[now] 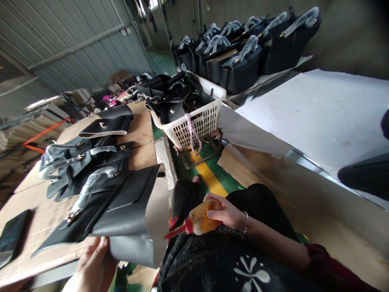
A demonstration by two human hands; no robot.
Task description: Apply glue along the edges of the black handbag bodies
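Observation:
My right hand [223, 213] is wrapped round a yellowish squeeze glue bottle [201, 219] with a red nozzle. The nozzle points left, towards the open pale edge of a black handbag [121, 207]. That bag lies on its side at the near edge of the left table, its handle covered in clear plastic. My left hand [94, 259] grips the bag from below at its near side, thumb against the black material; the other fingers are partly hidden.
More black handbags [88, 158] lie on the cardboard-covered left table, with a dark phone-like slab [15, 235]. A white basket [194, 129] of bag parts stands ahead on a metal frame. Finished-looking bags [243, 67] stand in rows at the back right, beyond white sheets [319, 109].

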